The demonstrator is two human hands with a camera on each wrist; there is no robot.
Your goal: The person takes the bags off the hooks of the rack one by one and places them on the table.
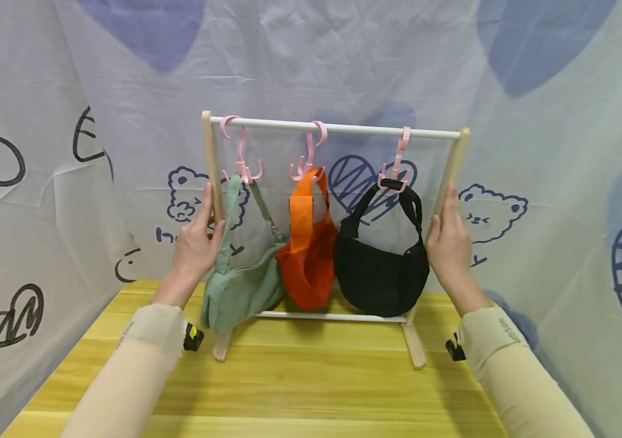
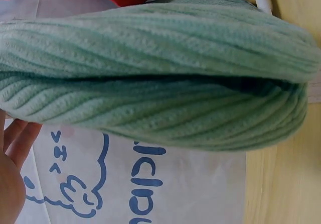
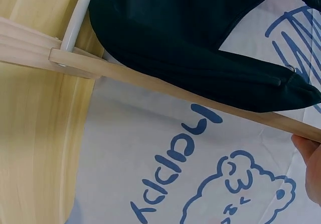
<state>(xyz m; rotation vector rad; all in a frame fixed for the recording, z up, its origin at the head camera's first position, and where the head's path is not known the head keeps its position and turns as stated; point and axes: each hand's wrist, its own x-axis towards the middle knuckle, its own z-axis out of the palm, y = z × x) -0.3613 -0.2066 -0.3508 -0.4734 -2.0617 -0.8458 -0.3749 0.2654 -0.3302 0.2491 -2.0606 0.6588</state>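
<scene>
The left grip (image 1: 196, 243), a bare hand, is closed around the left post (image 1: 212, 158) of a rack (image 1: 366, 129); the right grip (image 1: 449, 243) is likewise closed around the right post (image 1: 454, 164). Between them, three bags hang by pink hooks (image 1: 399, 157) from the white rail (image 1: 278, 124): a ribbed green bag (image 1: 245, 292) on the left, an orange bag (image 1: 313, 267) in the middle, a black bag (image 1: 382, 277) on the right. The rack's wooden feet (image 1: 414, 348) stand on the counter (image 1: 311, 389), yellowish with wood grain running left to right. A wrinkled whitish cloth (image 1: 311, 61) hangs at the far, left and right sides, printed with pale blue hearts and line-drawn bears.

Blue lettering (image 3: 175, 158) on the far cloth reads "happy" in the right wrist view; the left wrist view shows a similar word (image 2: 145, 179), partly cut off. Small lettering (image 1: 509, 328) marks the right sleeve (image 1: 508, 365), too blurred to read surely.
</scene>
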